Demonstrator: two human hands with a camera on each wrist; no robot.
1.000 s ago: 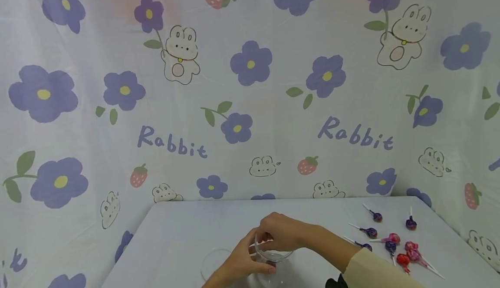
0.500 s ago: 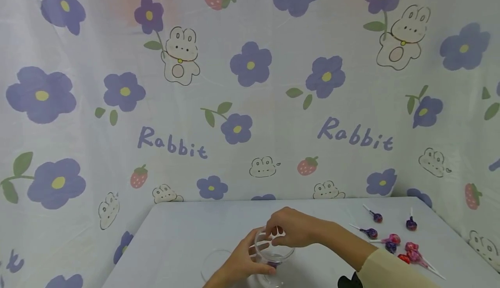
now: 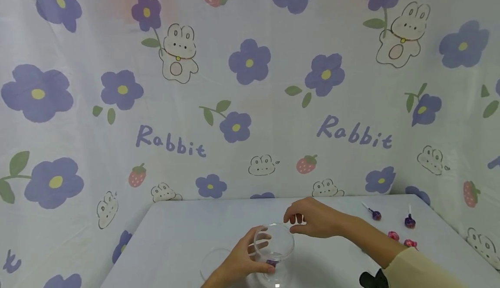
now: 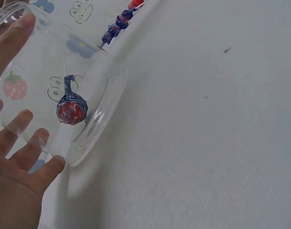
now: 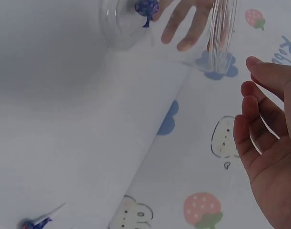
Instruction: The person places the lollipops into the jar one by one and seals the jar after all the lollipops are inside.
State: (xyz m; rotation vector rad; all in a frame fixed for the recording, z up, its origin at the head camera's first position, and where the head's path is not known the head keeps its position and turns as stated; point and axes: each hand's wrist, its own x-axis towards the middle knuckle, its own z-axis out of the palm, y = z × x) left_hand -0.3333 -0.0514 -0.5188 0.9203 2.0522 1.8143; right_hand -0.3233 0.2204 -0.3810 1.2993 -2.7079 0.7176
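Observation:
My left hand (image 3: pixel 243 255) grips a clear jar (image 3: pixel 282 245) near the table's front, thumb on the near side and fingers around the far side. Inside the jar, low down, sits one lollipop (image 4: pixel 72 109) in a blue and red wrapper, its stick pointing up toward the mouth. My right hand (image 3: pixel 316 219) hovers just right of the jar's rim, apart from it. Its fingers (image 5: pixel 252 107) are loosely bent, with nothing between them in the right wrist view.
Several wrapped lollipops lie at the table's right, among them a purple one (image 3: pixel 409 223) and a pink one (image 3: pixel 410 244); my right forearm hides some. A clear round thing (image 3: pixel 202 265), perhaps a lid, lies left of the jar. A patterned curtain (image 3: pixel 273 105) stands behind.
My right hand has moved from inside the jar's mouth out past the rim to the right. My left hand keeps its grip on the jar. The right forearm now covers more lollipops.

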